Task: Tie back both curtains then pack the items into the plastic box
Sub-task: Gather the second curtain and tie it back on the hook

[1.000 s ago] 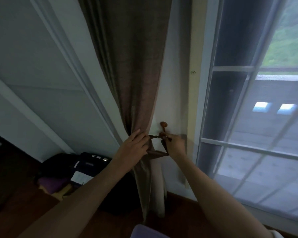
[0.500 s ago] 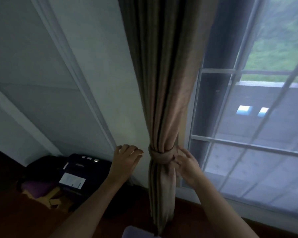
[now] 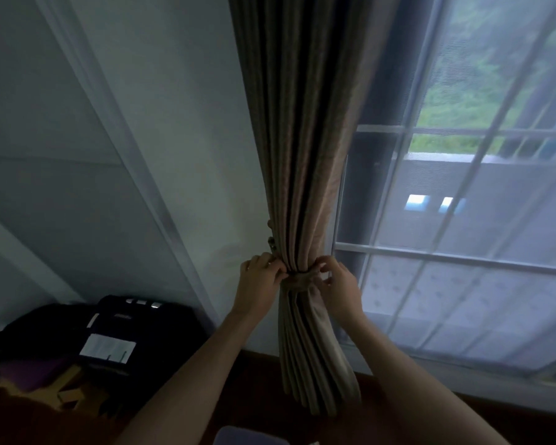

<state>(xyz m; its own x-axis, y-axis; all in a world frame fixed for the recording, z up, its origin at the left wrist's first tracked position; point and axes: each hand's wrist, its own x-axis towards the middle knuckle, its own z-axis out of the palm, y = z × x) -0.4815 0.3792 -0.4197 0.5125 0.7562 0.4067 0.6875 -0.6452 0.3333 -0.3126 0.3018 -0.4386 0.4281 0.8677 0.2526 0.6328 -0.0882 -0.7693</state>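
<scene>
A brown curtain [image 3: 305,139] hangs gathered in folds beside the window. A tieback band [image 3: 299,279] of the same brown cloth wraps its narrow waist. My left hand [image 3: 259,284] pinches the curtain folds at the band's left side, fingers curled. On the band's right side, my right hand [image 3: 336,281] pinches the upper edge of the band with fingertips. A small wall hook [image 3: 271,240] peeks out just left of the curtain above my left hand. No plastic box is in view.
A sheer white curtain [image 3: 463,252] covers the window on the right. Dark bags [image 3: 116,329] with a white tag lie on the wooden floor at the lower left. A purple object [image 3: 244,436] shows at the bottom edge.
A second ago both hands worked the band at the hook. Then the curtain hung tied and my left hand was off it. Now both hands pinch at the band again.
</scene>
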